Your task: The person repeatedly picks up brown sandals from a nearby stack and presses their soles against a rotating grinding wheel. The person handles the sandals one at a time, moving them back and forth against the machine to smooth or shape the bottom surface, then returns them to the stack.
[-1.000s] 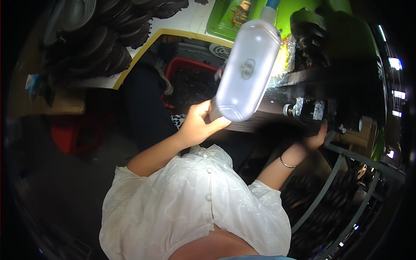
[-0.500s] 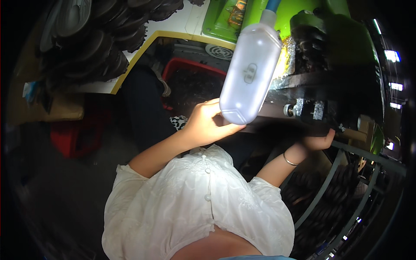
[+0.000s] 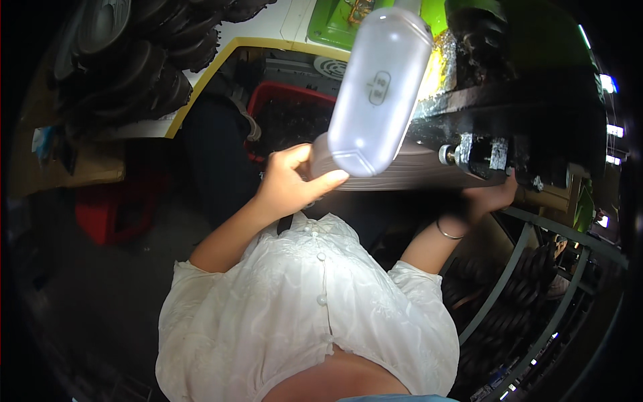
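My left hand (image 3: 288, 179) grips the near-left end of a dark brown ribbed shoe sole (image 3: 429, 169), with the thumb along its lower edge. The sole stretches rightward beneath a black machine (image 3: 492, 157) with a round metal knob. A pale, rounded, bottle-shaped head (image 3: 382, 87), probably a lamp, hangs over the sole and hides part of it. My right hand (image 3: 492, 195), with a bangle at the wrist, is at the sole's right end, just under the machine. Its fingers are mostly hidden, so its grip cannot be made out.
Several dark soles (image 3: 151, 84) are piled on the white, yellow-edged table (image 3: 231, 57) at the far left. Below that edge stands a red crate (image 3: 264, 90) of dark scraps. A green tray (image 3: 326, 27) lies at the back. Grey rack bars (image 3: 506, 275) rise at my right.
My left hand has moved slightly left and up, and the ribbed sole now shows in the light. My right hand has risen slightly under the machine. The whole view has shifted a little.
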`<control>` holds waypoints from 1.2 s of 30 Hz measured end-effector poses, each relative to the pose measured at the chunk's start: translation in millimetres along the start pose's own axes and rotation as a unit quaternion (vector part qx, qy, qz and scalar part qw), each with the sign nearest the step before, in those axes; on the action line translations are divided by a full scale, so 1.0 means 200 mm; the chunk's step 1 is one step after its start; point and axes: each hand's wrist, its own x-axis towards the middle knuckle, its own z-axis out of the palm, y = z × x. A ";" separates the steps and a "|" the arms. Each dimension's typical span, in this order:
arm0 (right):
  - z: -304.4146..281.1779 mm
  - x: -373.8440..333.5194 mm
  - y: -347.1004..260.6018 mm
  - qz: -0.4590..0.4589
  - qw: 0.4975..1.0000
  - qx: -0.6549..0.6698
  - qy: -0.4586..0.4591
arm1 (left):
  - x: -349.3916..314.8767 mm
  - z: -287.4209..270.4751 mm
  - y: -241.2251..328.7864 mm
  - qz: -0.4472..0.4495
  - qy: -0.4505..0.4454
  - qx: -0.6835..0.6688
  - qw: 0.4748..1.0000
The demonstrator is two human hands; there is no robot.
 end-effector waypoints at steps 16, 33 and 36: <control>-0.33 -0.21 0.40 0.169 0.985 0.025 0.035 | -0.03 -0.33 0.04 -0.009 0.019 0.089 0.996; 0.24 -0.64 0.46 0.159 0.960 0.154 -0.170 | -0.30 -0.75 0.03 -0.064 0.032 0.012 0.997; 0.23 -0.67 0.48 0.139 0.967 0.111 -0.184 | -0.31 -0.77 0.01 -0.073 0.021 0.007 0.997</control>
